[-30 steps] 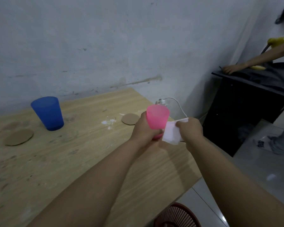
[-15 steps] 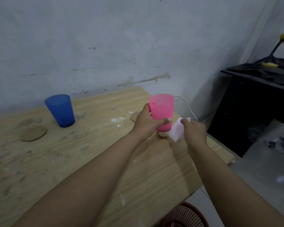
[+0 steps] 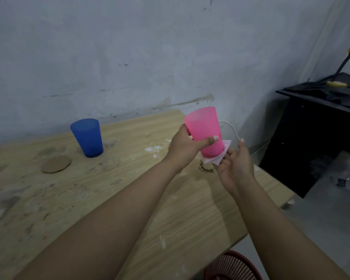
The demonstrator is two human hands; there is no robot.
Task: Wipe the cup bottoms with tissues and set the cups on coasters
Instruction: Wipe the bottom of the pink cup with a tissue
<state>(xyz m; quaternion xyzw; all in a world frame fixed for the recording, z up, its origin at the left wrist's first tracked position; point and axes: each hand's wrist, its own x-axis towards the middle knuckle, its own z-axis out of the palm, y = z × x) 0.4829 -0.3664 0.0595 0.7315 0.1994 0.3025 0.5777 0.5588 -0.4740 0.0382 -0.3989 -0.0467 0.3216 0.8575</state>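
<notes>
Left hand (image 3: 183, 147): fingers and thumb curled round the pink cup (image 3: 205, 132), held tilted above the surface (image 3: 129, 199). Right hand (image 3: 235, 165): fingers loosely spread, palm up, cradling a white tissue (image 3: 214, 159) against the cup's bottom. Blue cup (image 3: 87, 137): upright on the surface, well left. Round coaster (image 3: 56, 164): flat, just beside the blue cup. Red basket (image 3: 233, 266): on the floor.

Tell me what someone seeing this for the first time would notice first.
Most striking is the pink cup, lifted above the wooden table near its right end: the left hand grips its side while the right hand presses a white tissue under its base. Next, the blue cup stands upright at the back left, beside a round brown coaster with nothing on it.
</notes>
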